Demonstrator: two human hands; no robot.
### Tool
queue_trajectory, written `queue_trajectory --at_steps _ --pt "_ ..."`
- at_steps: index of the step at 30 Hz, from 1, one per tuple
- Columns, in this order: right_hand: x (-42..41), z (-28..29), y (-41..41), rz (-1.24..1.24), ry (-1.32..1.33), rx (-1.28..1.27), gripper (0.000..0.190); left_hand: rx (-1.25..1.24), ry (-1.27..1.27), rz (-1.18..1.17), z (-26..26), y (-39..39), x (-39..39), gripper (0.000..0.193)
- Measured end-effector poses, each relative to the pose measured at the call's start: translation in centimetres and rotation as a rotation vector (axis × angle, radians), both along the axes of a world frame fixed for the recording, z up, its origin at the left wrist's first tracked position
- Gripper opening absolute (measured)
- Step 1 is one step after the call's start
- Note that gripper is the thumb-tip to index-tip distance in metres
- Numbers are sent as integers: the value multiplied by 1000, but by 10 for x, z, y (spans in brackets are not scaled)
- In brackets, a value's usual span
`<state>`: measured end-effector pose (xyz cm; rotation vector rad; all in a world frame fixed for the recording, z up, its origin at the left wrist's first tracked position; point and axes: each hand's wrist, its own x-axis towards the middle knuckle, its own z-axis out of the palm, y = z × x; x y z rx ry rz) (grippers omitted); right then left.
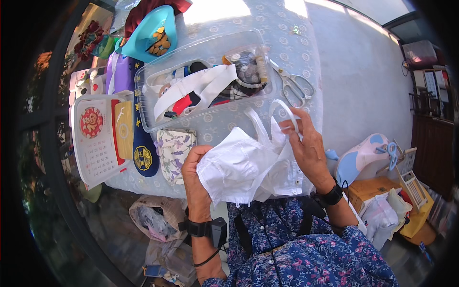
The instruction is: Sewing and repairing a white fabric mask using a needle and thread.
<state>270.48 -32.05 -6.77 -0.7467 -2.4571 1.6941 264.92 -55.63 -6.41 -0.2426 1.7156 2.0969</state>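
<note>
A white bra (pixel 236 166) lies across my hands, above the table's near edge. My left hand (pixel 197 175) grips one cup at its left side, thumb on top. My right hand (pixel 304 143) pinches a looped white strap (pixel 283 104) of the bra. Hooks show along the bra's lower edge and snaps or eyelets near its right end. Beyond it sits a clear plastic box (pixel 204 100) with a wide white elastic band (pixel 197 88), folded fabrics and a bag of buttons (pixel 247 68). Metal scissors (pixel 294 86) lie to the box's right.
On the left are a floral cloth pouch (pixel 175 154), a dark blue banded item (pixel 145 158), a white tray with a printed card (pixel 96 143) and a purple pack (pixel 120 73). A turquoise scoop-shaped container (pixel 166 21) stands at the back. Right of the table is a wooden box (pixel 369 188).
</note>
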Motion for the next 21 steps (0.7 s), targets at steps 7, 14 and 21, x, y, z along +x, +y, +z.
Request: queue_trajectory --at_steps 7,14,21 --pt "-5 7 3 185 158 38 21 15 -30 -3 5 1 4 20" --pt "-14 0 -22 293 -43 -356 27 -351 251 -97 5 4 -2 17" --pt "-6 2 -14 245 -39 -471 21 -597 198 57 16 4 11 11"
